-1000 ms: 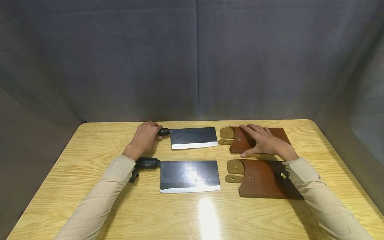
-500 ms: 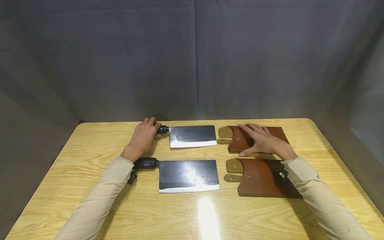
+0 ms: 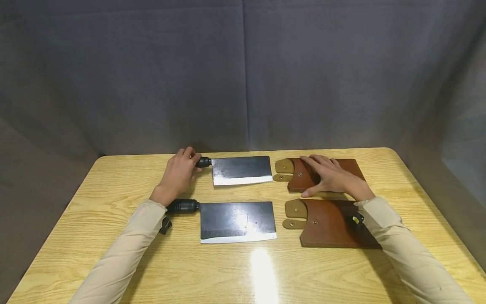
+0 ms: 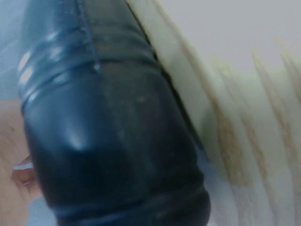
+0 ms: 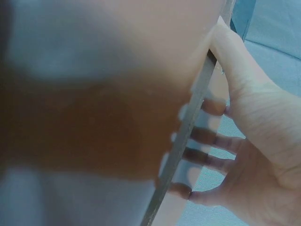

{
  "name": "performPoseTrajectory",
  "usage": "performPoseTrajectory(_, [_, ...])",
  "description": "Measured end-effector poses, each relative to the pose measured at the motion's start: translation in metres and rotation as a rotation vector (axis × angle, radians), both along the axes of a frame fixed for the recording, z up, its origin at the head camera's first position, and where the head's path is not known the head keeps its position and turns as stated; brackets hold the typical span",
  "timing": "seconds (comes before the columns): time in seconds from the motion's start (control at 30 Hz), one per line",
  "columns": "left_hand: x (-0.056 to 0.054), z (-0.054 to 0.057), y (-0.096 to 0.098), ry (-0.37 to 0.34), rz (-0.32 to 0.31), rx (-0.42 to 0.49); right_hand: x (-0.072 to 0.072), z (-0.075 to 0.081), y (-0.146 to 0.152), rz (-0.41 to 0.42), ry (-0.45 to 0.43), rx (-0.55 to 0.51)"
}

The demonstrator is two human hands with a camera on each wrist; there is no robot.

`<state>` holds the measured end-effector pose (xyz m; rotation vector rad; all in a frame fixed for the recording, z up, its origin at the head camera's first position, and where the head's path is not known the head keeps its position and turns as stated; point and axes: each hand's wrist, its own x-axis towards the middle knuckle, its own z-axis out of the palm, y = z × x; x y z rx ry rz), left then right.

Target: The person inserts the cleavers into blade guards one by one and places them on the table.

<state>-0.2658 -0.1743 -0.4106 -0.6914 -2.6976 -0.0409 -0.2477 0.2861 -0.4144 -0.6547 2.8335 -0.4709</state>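
My left hand [image 3: 179,171] grips the black handle [image 3: 204,162] of the far cleaver, its fingers curled round the grip. That cleaver's dark blade [image 3: 241,169] points right, bright edge toward me. Spread over the far brown leather sheath [image 3: 351,165] is my right hand [image 3: 331,175], fingers fairly straight and thumb by the near edge. A second cleaver [image 3: 238,221] lies nearer, its black handle [image 4: 113,136] filling the left wrist view under my forearm. Below my right wrist lies the near sheath [image 3: 330,230]. In the right wrist view, the right hand's [image 5: 254,132] fingers reach beyond a sheath edge.
Each sheath has tan straps with snaps [image 3: 292,223] facing left, toward the blades. The wooden table [image 3: 212,274] has a light glare at its front middle. Grey cloth [image 3: 243,76] stands behind and at both sides.
The far cleaver and my left hand have shifted slightly up and left in the head view. My right hand has stayed over the far sheath.
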Motion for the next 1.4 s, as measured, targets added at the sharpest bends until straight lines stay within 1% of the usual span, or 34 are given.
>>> performPoseTrajectory(0.27, [-0.002,0.002,0.001,0.011,-0.020,-0.016,-0.001,0.001,0.000,0.001,0.008,0.003])
performPoseTrajectory(0.37, [-0.002,0.004,0.003,-0.006,-0.037,-0.027,-0.002,0.000,0.000,-0.003,0.007,0.001])
performPoseTrajectory(0.53, [-0.001,0.004,0.005,-0.077,-0.069,-0.098,-0.002,-0.001,-0.001,-0.004,0.003,-0.002])
performPoseTrajectory(0.73, [0.002,0.001,0.005,-0.173,-0.129,-0.139,-0.002,-0.002,-0.002,0.001,0.002,-0.004])
performPoseTrajectory(0.87, [0.001,0.002,0.005,-0.222,-0.126,-0.162,0.000,-0.002,-0.002,0.005,0.003,-0.003])
performPoseTrajectory(0.97, [0.000,0.004,0.008,-0.238,-0.119,-0.167,0.000,-0.002,-0.002,0.004,0.005,-0.002])
performPoseTrajectory(1.1, [-0.003,0.005,0.013,-0.246,-0.110,-0.155,0.000,0.000,-0.002,0.000,0.002,0.002])
performPoseTrajectory(1.2, [-0.004,0.004,0.016,-0.244,-0.092,-0.139,-0.001,-0.001,-0.003,0.001,0.002,-0.002])
performPoseTrajectory(1.3, [-0.004,-0.001,0.017,-0.200,-0.082,-0.141,-0.001,-0.001,-0.005,0.002,0.005,-0.007])
performPoseTrajectory(1.4, [-0.002,-0.006,0.017,-0.130,-0.069,-0.164,0.000,-0.002,-0.005,0.002,0.007,-0.009])
